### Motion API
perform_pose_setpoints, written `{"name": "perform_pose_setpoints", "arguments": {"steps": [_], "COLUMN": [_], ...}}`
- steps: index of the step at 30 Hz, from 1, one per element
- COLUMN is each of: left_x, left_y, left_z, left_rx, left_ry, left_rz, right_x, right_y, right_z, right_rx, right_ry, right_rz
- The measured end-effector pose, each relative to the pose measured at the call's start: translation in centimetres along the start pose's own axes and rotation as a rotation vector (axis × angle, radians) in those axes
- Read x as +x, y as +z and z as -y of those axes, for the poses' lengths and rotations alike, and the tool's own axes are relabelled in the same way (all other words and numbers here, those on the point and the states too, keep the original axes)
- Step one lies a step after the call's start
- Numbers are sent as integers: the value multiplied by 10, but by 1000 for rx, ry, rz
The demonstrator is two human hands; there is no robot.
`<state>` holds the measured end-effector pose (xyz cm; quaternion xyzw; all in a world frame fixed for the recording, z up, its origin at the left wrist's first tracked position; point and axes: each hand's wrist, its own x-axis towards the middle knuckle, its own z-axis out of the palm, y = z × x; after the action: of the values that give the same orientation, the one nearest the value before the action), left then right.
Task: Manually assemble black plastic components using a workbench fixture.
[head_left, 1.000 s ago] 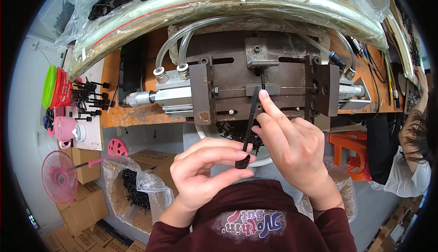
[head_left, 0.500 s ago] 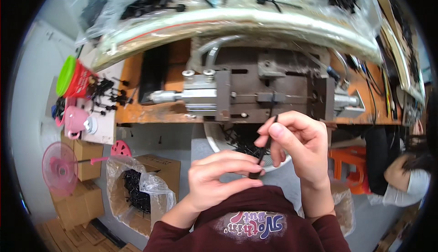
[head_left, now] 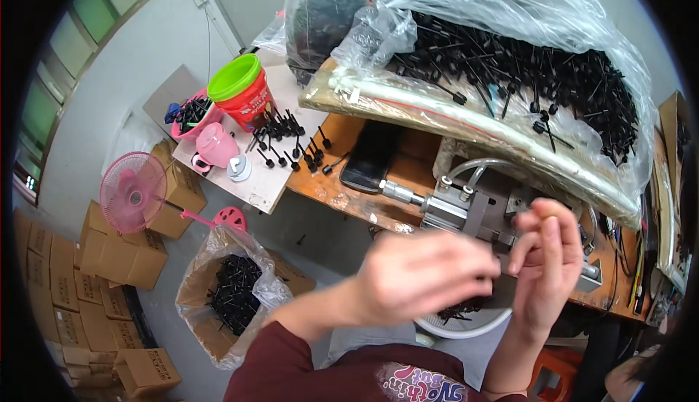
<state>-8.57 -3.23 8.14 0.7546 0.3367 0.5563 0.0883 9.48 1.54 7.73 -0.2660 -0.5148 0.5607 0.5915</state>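
Observation:
My left hand (head_left: 429,274) is smeared by motion in front of the bench, its fingers stretched to the right and close together. A dark spot shows at its fingertips, too blurred to name. Beside it on the right, my right hand (head_left: 546,263) is raised with thumb up and fingers loosely bent apart; I see nothing in it. Behind both hands, a metal fixture with a cylinder (head_left: 445,213) sits on the wooden bench (head_left: 349,202), partly hidden by them. Below them is a white round basket (head_left: 466,329) with black parts in it.
Above the bench, a plastic-lined tray holds a heap of black rods with round heads (head_left: 524,74). Several such pieces (head_left: 280,136) stand on the side table near a red bucket (head_left: 244,96) and pink jug (head_left: 216,145). A lined carton (head_left: 196,293), pink fan (head_left: 135,192) and stacked boxes stand left.
The view has swung to the left, showing more of the side table and boxes. The black rod held between both hands before is no longer clearly visible. My left hand is moving.

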Motion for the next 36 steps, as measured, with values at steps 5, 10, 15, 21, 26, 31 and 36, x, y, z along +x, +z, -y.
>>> {"name": "perform_pose_setpoints", "arguments": {"steps": [5,10,15,21,26,31,36], "left_x": [138,216,172,81,31,-2,-10], "left_y": [-108,-185,-118,-51,-14,1,14], "left_z": [73,155,84,62,18,19,18], "left_rx": [731,1027,125,436,318,182,118], "left_ry": [393,161,-130,251,251,143,112], "left_rz": [-527,-631,-308,116,314,315,299], "right_x": [-22,-62,-60,44,153,191,195], "right_y": [-3,-19,-55,-57,-81,-63,-53], "right_z": [4,-6,12,24,23,16,11], "right_rx": [-226,-320,-440,-848,-1435,-1605,-1603], "right_ry": [-111,31,54,-270,-566,-100,-69], "right_rz": [-71,-178,-232,-111,114,295,345]}}
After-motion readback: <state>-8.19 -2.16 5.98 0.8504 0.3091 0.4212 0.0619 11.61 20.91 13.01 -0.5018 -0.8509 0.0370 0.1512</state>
